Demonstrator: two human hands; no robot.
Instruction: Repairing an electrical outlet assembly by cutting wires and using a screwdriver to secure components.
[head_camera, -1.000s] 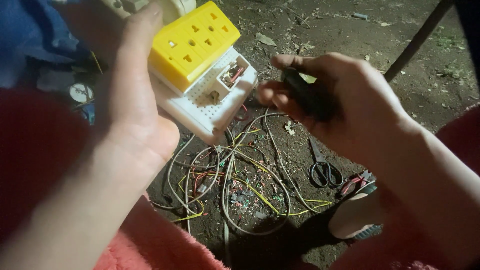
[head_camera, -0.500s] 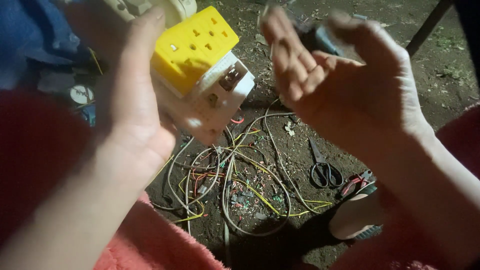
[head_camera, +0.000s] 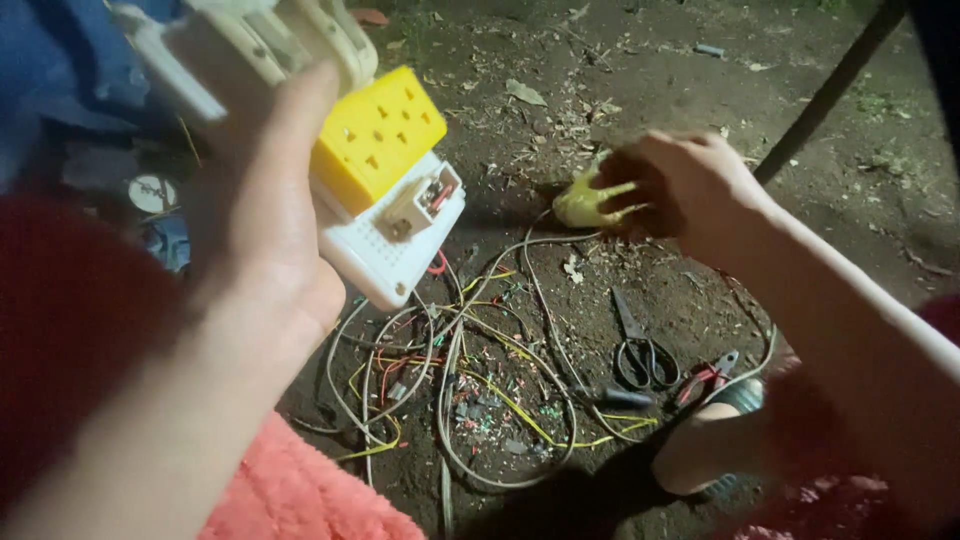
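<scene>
My right hand (head_camera: 690, 185) had its fingers (head_camera: 625, 190) closed on a small yellow piece (head_camera: 585, 205) low over the dirt ground (head_camera: 620, 90). My left hand (head_camera: 265, 230) gripped the yellow and white socket box (head_camera: 385, 190), raised at the near left. Below lay tangled wires (head_camera: 470, 390), with scissors (head_camera: 640, 350) and red pliers (head_camera: 705, 378) to the right. I judged the box could slip, because the fingers held only one side.
</scene>
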